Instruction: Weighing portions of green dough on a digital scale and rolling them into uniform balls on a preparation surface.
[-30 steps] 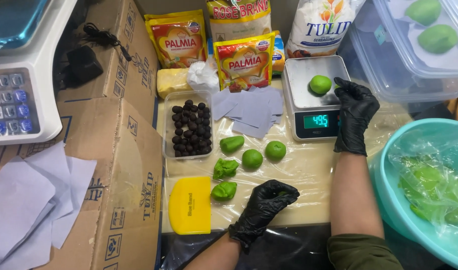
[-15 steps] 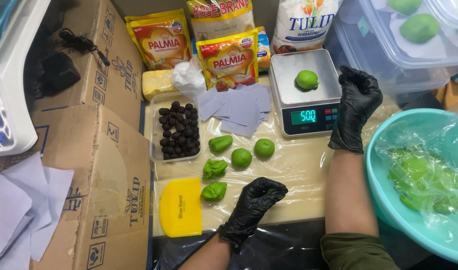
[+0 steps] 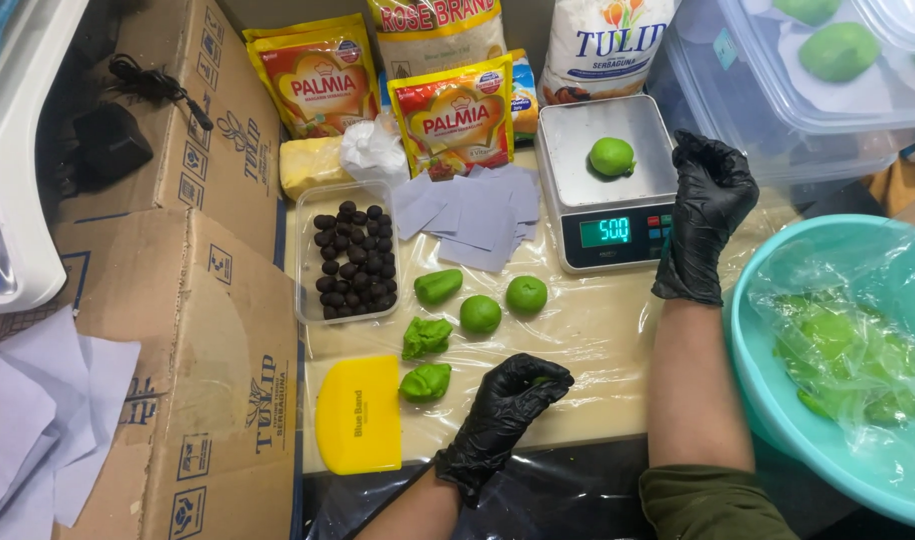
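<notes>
Dough ball (image 3: 612, 156) left alone on the scale (image 3: 606, 185).
Right hand (image 3: 706, 215) has drawn back beside it, loosely curled, empty; left hand (image 3: 508, 405) rests half-closed, empty, on the desk (image 3: 598, 330).

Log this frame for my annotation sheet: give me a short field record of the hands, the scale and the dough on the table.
left hand: black glove, curled, resting on the table beside a green dough lump
right hand: black glove, beside the scale, apart from the ball
scale: one green dough ball on its plate, display lit
table: several more green pieces, yellow scraper
tray: dark round balls
basin: teal, green dough under plastic
</notes>
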